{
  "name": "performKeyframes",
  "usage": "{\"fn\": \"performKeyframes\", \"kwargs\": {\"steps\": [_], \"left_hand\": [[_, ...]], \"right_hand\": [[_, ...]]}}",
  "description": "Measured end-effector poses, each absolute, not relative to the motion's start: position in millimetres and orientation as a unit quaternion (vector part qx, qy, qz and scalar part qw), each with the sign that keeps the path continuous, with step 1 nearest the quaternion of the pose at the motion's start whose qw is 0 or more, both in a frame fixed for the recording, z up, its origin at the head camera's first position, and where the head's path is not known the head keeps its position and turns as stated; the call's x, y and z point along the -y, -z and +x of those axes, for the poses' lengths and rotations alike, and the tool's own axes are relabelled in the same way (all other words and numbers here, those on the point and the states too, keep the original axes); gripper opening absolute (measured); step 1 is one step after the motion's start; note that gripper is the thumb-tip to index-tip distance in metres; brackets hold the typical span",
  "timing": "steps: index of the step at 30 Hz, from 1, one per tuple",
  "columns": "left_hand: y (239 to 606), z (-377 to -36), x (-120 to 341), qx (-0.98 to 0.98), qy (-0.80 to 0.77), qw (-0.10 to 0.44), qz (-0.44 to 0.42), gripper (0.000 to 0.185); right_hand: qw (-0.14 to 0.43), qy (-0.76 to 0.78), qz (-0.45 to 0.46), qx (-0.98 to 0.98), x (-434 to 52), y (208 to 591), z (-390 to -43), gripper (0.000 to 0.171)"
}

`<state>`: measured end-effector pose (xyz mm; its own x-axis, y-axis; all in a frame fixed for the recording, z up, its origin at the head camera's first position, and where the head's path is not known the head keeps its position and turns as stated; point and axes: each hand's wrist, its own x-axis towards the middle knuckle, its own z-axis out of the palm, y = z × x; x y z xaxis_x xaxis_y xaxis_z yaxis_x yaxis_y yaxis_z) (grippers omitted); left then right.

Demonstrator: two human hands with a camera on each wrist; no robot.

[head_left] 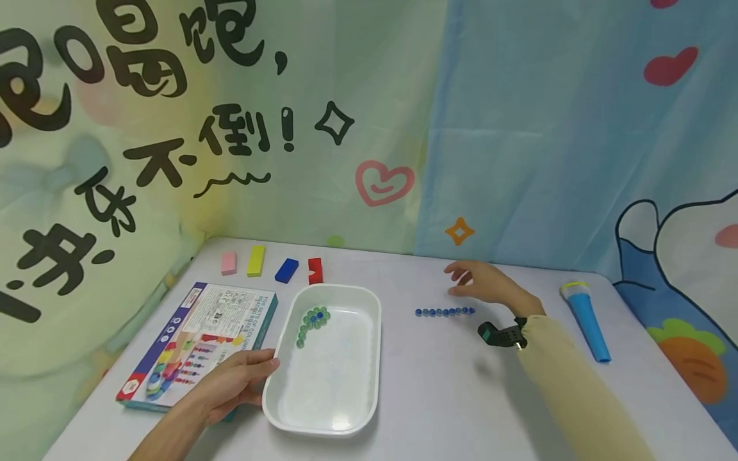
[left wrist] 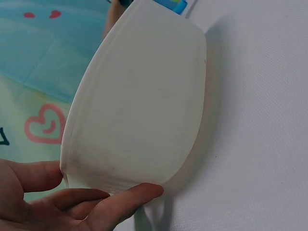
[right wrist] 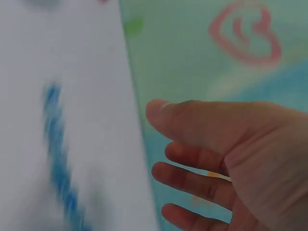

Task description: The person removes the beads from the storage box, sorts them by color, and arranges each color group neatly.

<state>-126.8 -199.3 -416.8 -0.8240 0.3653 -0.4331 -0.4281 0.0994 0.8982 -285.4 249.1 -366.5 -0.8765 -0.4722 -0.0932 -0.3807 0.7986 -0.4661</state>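
Note:
My left hand grips the left edge of a shallow white tray. In the left wrist view the thumb is at the tray's rim and the fingers bear against its outer side. Inside the tray, toward its upper left, lies a cluster of small round green beads with a few blue ones among them. My right hand hovers just behind a straight row of blue beads on the table, its fingers loosely bent with nothing in them. The same row appears blurred in the right wrist view.
A flat printed box lies left of the tray. Behind stand pink, yellow, blue and red blocks. A blue flashlight-shaped tube lies at the right. A printed curtain hangs along the table's back edge.

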Motion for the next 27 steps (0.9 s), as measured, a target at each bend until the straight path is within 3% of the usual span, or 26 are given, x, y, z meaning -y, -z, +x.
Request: {"fn": "performKeyframes", "kwargs": {"steps": [9,15,27], "left_hand": [[418,-128,200,-0.675,-0.674,0.299,-0.021,0.071],[417,-127,199,-0.677,-0.673,0.297,-0.025,0.069],[416,-126,197,-0.669,-0.682,0.296,-0.019,0.064]], "right_hand": [[0.086,0.254,-0.311,-0.912,-132,343,-281,0.033],[0.138,0.237,-0.333,-0.902,-63,358,-272,0.027],[0.162,0.129,-0.297,-0.932,-20,394,-261,0.033]]}}
